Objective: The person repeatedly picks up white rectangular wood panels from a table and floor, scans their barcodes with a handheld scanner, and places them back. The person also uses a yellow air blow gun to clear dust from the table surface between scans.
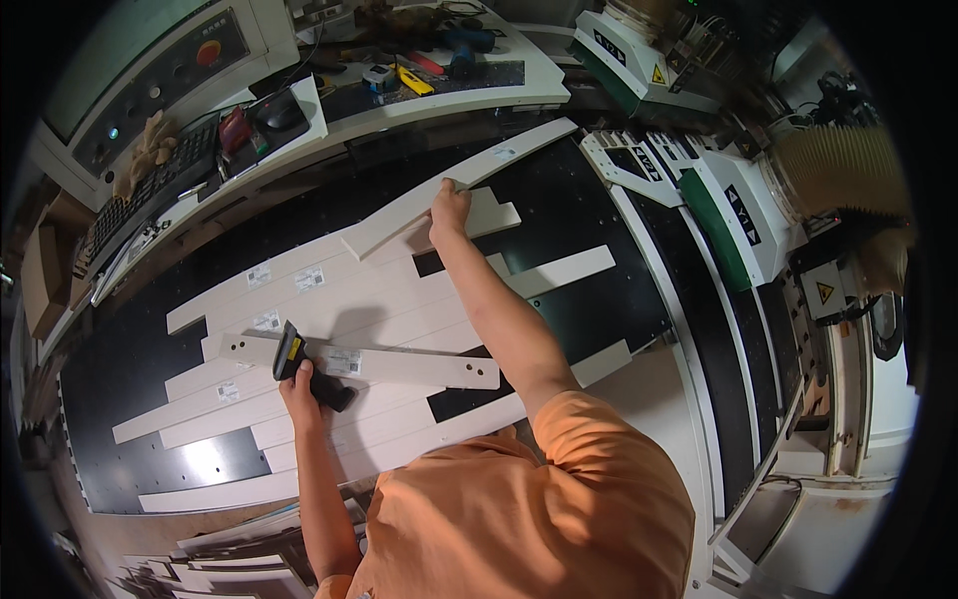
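My left hand [298, 389] is closed round a black handheld barcode scanner [327, 387] with a yellow sticker. The scanner is over a pale narrow board [424, 367] with dark drilled holes at both ends and a printed label [345, 362]. This board lies aslant across several similar pale strips. My right hand [451, 208], arm stretched forward, grips the near edge of another long pale strip [539, 140] on the far side. That strip carries a label too and slants up to the right; whether it is lifted or resting I cannot tell.
Pale strips cover much of the black machine bed [110, 399]. Beyond it, a white worktop [544, 80] holds a yellow cutter [414, 82] and a tape measure [379, 78]. A keyboard [150, 190] and control panel stand left. Machine heads [738, 215] with green skirts stand right.
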{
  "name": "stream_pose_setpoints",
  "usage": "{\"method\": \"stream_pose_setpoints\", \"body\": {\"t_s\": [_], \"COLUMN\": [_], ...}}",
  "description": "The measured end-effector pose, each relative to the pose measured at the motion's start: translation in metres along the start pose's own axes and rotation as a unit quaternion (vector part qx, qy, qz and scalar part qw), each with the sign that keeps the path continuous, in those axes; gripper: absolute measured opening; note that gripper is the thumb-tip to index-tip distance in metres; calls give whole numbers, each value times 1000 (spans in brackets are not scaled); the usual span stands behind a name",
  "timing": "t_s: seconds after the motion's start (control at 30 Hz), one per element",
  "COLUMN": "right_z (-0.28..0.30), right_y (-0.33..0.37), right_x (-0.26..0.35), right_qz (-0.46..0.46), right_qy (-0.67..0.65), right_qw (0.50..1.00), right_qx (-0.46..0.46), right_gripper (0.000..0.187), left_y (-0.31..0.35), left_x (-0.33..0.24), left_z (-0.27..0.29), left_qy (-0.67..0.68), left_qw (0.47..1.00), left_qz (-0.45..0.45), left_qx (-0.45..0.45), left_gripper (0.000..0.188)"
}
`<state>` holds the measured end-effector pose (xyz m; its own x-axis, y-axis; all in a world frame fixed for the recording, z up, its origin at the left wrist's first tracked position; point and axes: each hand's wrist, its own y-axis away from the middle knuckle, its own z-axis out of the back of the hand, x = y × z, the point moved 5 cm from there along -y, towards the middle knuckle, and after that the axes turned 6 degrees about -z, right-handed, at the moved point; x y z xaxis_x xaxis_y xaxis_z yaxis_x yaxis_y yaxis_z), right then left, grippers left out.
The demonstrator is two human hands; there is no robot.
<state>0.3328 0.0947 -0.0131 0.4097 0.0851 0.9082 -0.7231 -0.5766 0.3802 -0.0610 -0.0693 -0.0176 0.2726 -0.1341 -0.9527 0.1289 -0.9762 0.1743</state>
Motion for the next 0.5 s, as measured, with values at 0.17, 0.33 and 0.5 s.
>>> {"method": "stream_pose_setpoints", "body": {"t_s": [0.17, 0.33, 0.5], "right_z": [-60, -39, -34], "right_y": [-44, -70, -105], "right_x": [-9, 23, 27], "right_qz": [-170, 7, 41], "right_qy": [-19, 206, 62], "right_qw": [965, 952, 991], "right_qx": [199, 227, 107], "right_gripper": [34, 34, 41], "left_y": [5, 4, 3], "left_x": [-6, 6, 14], "left_z": [-2, 13, 23], "left_qy": [-23, -27, -36], "left_qw": [1000, 997, 996], "left_qz": [14, 3, 1], "left_qx": [-9, -75, -83], "left_gripper": [37, 47, 38]}}
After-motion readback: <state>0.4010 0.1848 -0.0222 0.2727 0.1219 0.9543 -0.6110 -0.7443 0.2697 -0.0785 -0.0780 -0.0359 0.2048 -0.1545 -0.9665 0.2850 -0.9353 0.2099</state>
